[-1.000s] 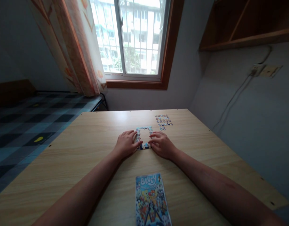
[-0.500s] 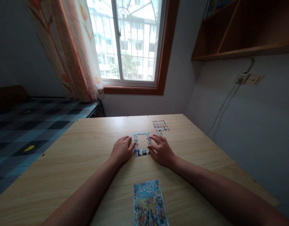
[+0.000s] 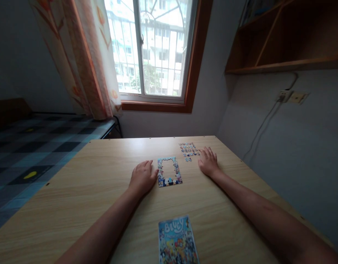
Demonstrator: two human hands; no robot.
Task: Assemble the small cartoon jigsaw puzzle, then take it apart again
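Head view: seemingly a piece-choosing step, the puzzle border (image 3: 170,182) lying flat between the hands.
Left hand (image 3: 142,176) rests loosely spread beside it; right hand (image 3: 208,161) is at the loose pieces (image 3: 188,150), any pinch impossible to tell. Next likely needed: a fingertip pinch.

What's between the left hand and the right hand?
The head view shows a flat, rectangular, multicoloured jigsaw frame on the pale wooden table, nearer the left hand.
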